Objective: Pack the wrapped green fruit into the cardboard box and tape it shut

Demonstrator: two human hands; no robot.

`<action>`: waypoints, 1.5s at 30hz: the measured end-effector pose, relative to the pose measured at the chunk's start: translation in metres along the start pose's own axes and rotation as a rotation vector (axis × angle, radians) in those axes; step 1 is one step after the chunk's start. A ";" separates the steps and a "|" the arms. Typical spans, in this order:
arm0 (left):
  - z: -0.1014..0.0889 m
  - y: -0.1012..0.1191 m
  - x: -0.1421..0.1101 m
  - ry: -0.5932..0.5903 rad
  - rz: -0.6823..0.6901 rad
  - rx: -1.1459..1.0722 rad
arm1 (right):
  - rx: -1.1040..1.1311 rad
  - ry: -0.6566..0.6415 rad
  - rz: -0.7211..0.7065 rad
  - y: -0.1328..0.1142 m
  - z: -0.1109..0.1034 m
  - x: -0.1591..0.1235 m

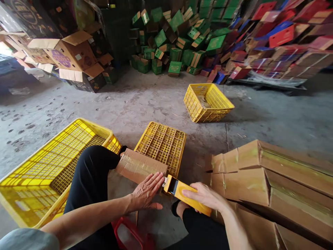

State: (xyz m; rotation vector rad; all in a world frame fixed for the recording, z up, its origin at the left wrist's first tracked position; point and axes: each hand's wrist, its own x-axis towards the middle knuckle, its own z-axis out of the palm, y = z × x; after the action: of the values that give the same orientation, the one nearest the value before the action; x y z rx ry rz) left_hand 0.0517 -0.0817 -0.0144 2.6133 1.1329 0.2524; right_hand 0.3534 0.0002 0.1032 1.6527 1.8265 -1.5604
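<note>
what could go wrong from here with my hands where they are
The left hand's fingertips lie right by the front end of the yellow handheld tool, so a slip could nip them.
The cardboard carton seems to overhang the upturned yellow crate on its left side, so a hard push there might tip it.
The right hand works close to the stacked cartons, so the arm may knock them.

a worn grey floor (pixel 117 104), spotted with dark marks (pixel 17 141) on the left and crossed by a thin seam (pixel 227 135), spreads toward a dim back. there, green boxes (pixel 174 67) lie in a jumbled heap beside red and blue boxes (pixel 282 36); open cartons (pixel 75 55) stand left, near brighter light (pixel 5 46).
</note>
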 end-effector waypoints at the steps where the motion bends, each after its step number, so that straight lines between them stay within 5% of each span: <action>1: -0.001 0.002 0.001 -0.003 0.013 0.009 | -0.067 0.024 -0.017 0.000 -0.001 0.001; 5: 0.000 0.007 0.003 -0.008 0.073 0.035 | -0.233 0.069 -0.063 0.003 -0.002 0.004; 18: 0.008 0.012 0.004 -0.035 0.033 0.134 | -0.015 -0.005 -0.010 0.020 -0.001 -0.008; 28: 0.003 -0.003 0.000 -0.085 0.097 0.081 | -0.122 0.020 -0.060 0.031 -0.004 -0.009; 45: -0.017 -0.029 0.053 -0.238 -0.004 0.243 | -0.045 0.010 -0.021 0.040 0.000 0.009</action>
State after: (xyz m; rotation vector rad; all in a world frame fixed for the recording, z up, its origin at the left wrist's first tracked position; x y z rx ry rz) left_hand 0.0632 -0.0207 -0.0051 2.7538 1.1466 -0.2067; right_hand 0.3831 -0.0029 0.0749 1.6287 1.8761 -1.5106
